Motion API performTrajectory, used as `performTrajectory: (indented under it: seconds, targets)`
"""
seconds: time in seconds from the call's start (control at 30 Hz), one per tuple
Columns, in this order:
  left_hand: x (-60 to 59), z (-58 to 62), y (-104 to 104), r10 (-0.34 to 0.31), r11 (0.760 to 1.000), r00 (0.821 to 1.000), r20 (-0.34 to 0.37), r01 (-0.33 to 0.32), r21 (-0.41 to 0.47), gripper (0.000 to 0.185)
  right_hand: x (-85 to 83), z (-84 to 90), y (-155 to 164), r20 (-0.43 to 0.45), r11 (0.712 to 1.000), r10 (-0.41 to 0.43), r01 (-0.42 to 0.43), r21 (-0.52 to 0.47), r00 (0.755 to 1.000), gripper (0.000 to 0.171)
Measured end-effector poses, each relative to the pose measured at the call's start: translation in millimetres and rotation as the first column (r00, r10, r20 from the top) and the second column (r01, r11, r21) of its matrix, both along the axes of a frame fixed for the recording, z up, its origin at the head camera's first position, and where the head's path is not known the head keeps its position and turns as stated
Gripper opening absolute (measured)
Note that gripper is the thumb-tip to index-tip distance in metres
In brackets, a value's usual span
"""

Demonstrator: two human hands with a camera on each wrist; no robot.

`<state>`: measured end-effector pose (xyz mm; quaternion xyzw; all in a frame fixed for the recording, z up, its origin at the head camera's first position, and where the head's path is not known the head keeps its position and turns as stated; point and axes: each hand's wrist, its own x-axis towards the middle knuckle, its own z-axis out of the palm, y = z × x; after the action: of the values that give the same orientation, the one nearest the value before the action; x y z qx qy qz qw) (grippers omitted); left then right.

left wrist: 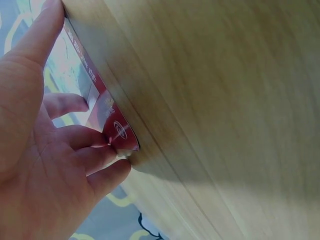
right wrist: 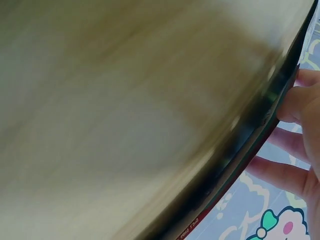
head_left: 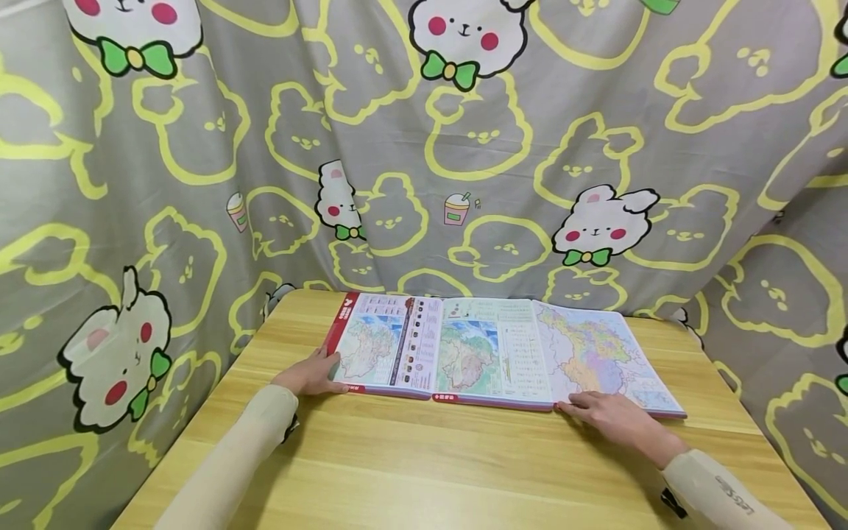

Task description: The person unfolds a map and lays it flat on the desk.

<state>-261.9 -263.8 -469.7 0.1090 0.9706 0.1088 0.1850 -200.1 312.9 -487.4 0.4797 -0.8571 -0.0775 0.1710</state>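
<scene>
Now an atlas lies open on the wooden table, its map pages spread flat toward the far edge, close to the curtain with its rabbit print.

Left hand sits at the atlas's near left corner. Head view shows it lying low on the table with the fingertips on the page edge; the left wrist view shows the fingers loosely bent, their tips touching the red corner of the cover, and the thumb stretched straight along the book's edge. Nothing is gripped; the hand merely touches.

Right hand rests at the near right part of the atlas, fingers straight and spread a little, lying flat on the lower edge of the right-hand page. In the right wrist view, which is blurred, the fingers sit against the dark edge of the book, apart from one another.

Both forearms wear pale sleeves and lie over the table's near half.
</scene>
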Motion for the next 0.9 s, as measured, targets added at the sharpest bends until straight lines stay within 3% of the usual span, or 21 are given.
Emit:
performTrajectory:
  seconds: [0.27,0.37,0.53,0.67,0.9]
  targets:
    - [0.6,-0.2,0.4,0.007,1.000,1.000,0.002,-0.007,0.011,0.089,-1.6,-3.8,1.2,-0.015,1.000,0.018,-0.018,0.011,1.000,0.044]
    - [0.6,0.1,0.0,0.003,1.000,1.000,-0.005,-0.003,0.011,0.090,-1.4,-5.7,1.7,-0.020,0.999,0.034,-0.034,-0.004,0.999,0.032]
    - [-1.0,0.7,-0.8,-0.002,1.000,1.000,-0.013,0.002,0.010,0.092,-2.5,-9.0,1.7,-0.020,0.999,0.031,-0.031,-0.020,0.999,0.062]
    - [-2.4,0.4,-1.1,0.000,1.000,1.000,-0.006,0.000,0.011,0.092,-2.1,-9.0,2.2,-0.019,1.000,0.022,-0.022,-0.009,1.000,0.035]
    - [-3.1,-5.6,-2.3,0.016,1.000,1.000,0.013,-0.016,0.009,0.094,-1.4,-9.5,0.8,-0.039,0.999,0.051,-0.050,0.007,0.998,0.046]
